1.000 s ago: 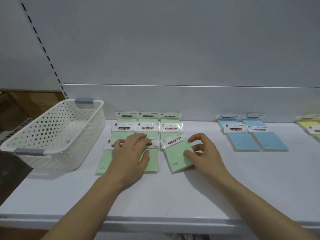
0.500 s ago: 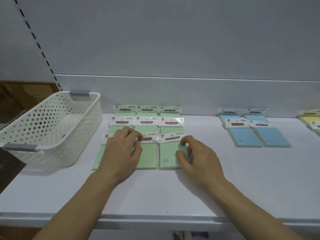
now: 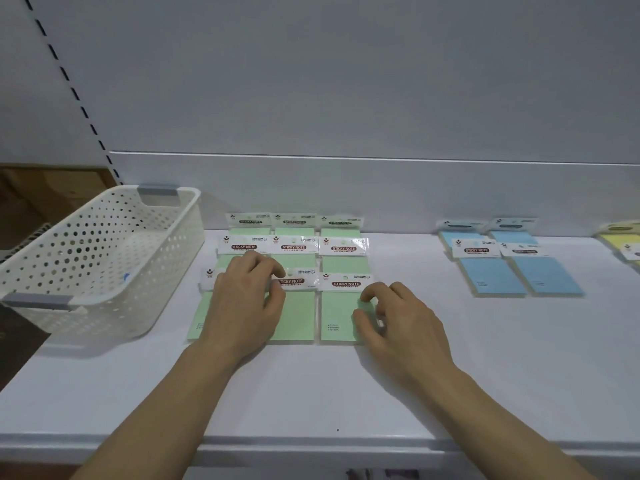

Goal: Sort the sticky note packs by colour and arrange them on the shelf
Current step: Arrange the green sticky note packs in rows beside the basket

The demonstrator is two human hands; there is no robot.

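The white shelf (image 3: 311,393) runs wide in front of me, bare along its front edge. Just beyond that, my left hand (image 3: 242,306) rests on the two left packs of the front green row, fingers loosely bent and gripping nothing. My right hand (image 3: 401,323) has its curled fingertips and thumb on the right edge of the front right green pack (image 3: 337,313), pinching it, as far as I can tell, to square it up.

The green packs (image 3: 298,263) make three rows of three, nine in all, reaching to the back edge. Toward the right end lie four blue packs (image 3: 491,275), two by two. At the far right the yellow packs (image 3: 620,242) are cut off; I count at least two. A white basket (image 3: 104,258) sits at the left end.

I judge the sorting nearly done, with only straightening left.
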